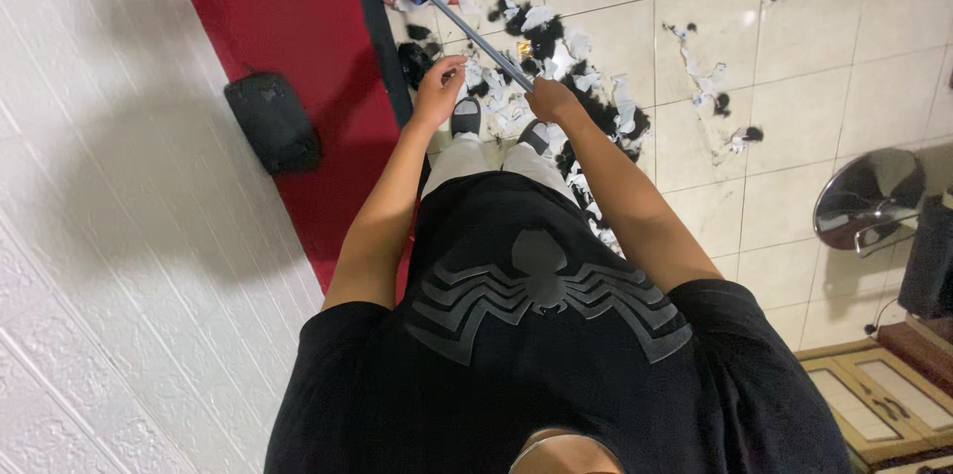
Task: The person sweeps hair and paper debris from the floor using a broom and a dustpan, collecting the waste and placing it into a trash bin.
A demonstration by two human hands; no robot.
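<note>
Over the tiled floor (794, 87), the left hand (440, 85) and right hand (549, 97) both close around a grey broom handle (467, 29); black hair clippings (541, 37) and white paper scraps (703, 77) lie ahead; a black box (271, 122) sits on the red mat (288, 27); a chair base (869, 198) stands right.

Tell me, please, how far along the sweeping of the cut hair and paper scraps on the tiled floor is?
Done: most black hair and white paper scraps are heaped by the feet. In hand: the left hand and right hand grip the thin grey broom handle. Left: a smaller scattered patch lies apart on the pale floor tiles.
</note>
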